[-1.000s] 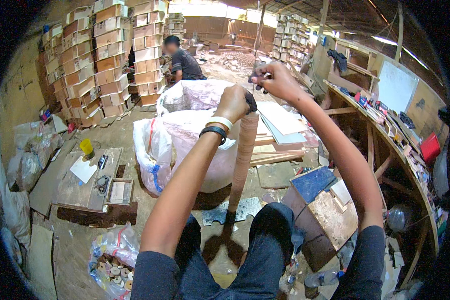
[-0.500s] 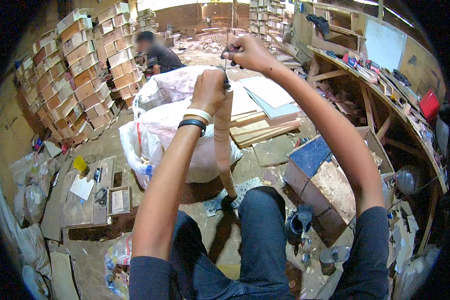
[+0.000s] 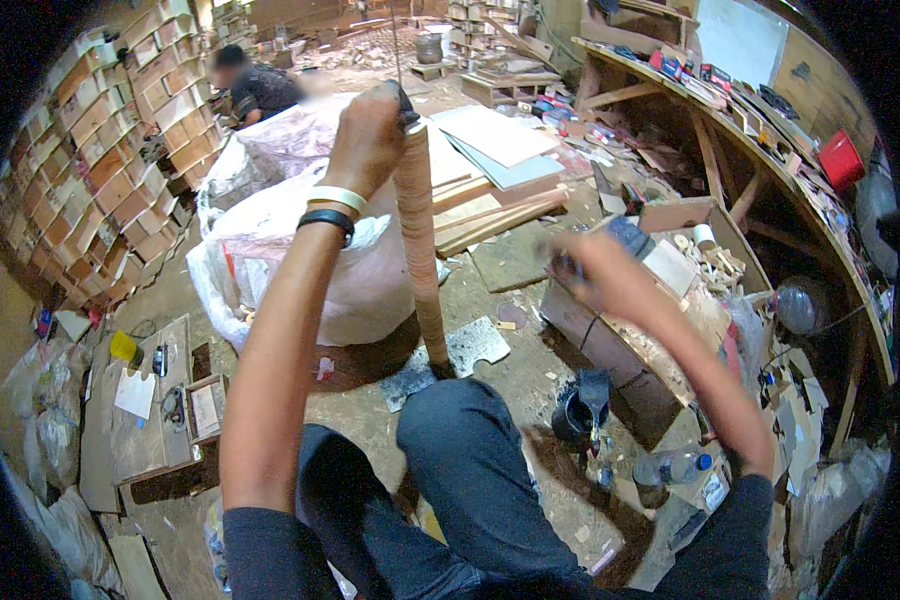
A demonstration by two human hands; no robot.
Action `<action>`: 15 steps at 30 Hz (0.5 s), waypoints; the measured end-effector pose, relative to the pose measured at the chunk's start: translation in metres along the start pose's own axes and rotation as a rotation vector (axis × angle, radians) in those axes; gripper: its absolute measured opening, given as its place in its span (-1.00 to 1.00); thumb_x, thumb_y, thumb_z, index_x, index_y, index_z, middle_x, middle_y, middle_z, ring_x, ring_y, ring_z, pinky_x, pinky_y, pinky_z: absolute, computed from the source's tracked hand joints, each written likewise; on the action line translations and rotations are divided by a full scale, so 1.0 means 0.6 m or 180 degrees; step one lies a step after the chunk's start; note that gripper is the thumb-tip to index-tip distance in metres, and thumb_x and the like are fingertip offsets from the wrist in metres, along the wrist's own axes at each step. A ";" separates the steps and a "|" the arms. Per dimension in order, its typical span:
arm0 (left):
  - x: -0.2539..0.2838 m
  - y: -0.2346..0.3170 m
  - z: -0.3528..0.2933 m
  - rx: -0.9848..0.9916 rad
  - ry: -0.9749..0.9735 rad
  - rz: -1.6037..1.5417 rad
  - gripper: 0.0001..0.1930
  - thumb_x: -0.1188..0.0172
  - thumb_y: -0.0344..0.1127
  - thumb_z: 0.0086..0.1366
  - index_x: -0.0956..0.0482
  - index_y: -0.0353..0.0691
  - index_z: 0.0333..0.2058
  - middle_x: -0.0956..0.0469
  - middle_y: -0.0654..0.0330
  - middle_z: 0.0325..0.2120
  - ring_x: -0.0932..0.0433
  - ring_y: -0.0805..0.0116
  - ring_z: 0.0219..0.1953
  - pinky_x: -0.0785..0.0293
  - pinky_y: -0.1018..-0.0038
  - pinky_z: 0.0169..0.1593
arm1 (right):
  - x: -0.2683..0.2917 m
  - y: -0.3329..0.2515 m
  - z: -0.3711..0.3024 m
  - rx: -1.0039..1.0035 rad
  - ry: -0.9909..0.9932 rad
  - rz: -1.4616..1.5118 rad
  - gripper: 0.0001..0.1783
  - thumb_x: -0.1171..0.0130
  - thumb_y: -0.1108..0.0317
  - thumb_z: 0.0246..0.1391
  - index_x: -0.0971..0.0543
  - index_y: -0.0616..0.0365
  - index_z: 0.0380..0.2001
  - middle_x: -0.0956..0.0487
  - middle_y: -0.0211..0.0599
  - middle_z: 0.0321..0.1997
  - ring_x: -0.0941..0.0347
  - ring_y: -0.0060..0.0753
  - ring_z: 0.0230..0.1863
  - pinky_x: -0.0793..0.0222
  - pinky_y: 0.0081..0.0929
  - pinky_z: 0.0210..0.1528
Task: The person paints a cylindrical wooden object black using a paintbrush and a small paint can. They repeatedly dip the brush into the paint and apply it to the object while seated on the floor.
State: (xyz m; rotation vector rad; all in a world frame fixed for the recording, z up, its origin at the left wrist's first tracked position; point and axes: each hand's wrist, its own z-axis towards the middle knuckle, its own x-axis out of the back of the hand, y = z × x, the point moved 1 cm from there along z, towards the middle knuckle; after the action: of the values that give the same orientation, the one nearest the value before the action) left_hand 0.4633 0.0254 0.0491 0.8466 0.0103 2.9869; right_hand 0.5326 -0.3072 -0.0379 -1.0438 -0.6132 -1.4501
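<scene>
In front of me stands a tall column of thin, light-brown wooden pieces (image 3: 420, 230), stacked tightly on a thin rod (image 3: 395, 45) that sticks up above it. My left hand (image 3: 370, 130) is closed around the rod at the column's top, with something black at its fingers. The column's foot is by a speckled board (image 3: 475, 345) near my knees. My right hand (image 3: 605, 275) is over the near edge of a wooden box (image 3: 610, 345) of offcuts; motion smears its fingers. Below that box are a dark cup (image 3: 570, 415) and a dark brush (image 3: 595, 390).
White sacks (image 3: 300, 270) bulge behind the column, with flat boards (image 3: 500, 135) beside them. A clear bottle (image 3: 673, 466) lies to the right. A cluttered workbench (image 3: 660, 85) lines the right. Stacked wooden boxes (image 3: 100, 130) rise at left; another person (image 3: 260, 88) sits beyond the sacks.
My right hand has left the top of the rod and swung down and right to the wooden box. My left hand stays at the column's top. The view has shifted right.
</scene>
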 end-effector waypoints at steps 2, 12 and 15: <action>-0.004 -0.006 0.003 -0.0053 -0.0052 -0.0072 -0.85 -0.28 -0.46 0.18 -0.48 -0.33 -0.34 -0.57 -0.19 -0.40 -0.57 -0.28 -0.27 -0.47 0.01 -0.22 | -0.077 0.038 -0.119 -0.0493 -0.1040 -0.0089 -0.50 -0.27 0.53 -0.07 -0.53 0.17 0.03 -0.61 0.06 -0.21 -0.55 0.15 -0.14 -0.47 0.01 -0.08; -0.023 -0.020 0.027 -0.0619 0.0031 -0.0048 -0.81 -0.32 -0.46 0.02 -0.56 -0.30 -0.35 -0.58 -0.15 -0.44 -0.57 -0.21 -0.29 -0.47 0.07 -0.20 | -0.244 0.110 -0.452 -0.1391 -0.1364 -0.0898 -0.31 -0.18 0.57 -0.02 -0.45 -0.18 0.22 -0.39 0.09 0.11 -0.38 0.21 0.12 -0.44 -0.08 0.10; -0.015 -0.008 0.026 -0.0662 0.0124 0.0078 -0.79 -0.30 -0.46 0.02 -0.61 -0.31 -0.31 -0.60 -0.14 -0.43 -0.59 -0.19 -0.28 -0.50 0.06 -0.16 | -0.252 0.104 -0.472 -0.1461 -0.1513 -0.0841 -0.37 -0.09 0.53 0.08 -0.47 -0.28 0.22 -0.38 0.08 0.12 -0.37 0.15 0.12 -0.41 -0.13 0.09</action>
State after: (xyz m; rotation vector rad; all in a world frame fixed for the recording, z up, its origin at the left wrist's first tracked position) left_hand 0.4792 0.0299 0.0576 0.7702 -0.3059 2.9580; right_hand 0.5093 -0.4848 -0.3115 -1.7513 -0.7962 -1.6232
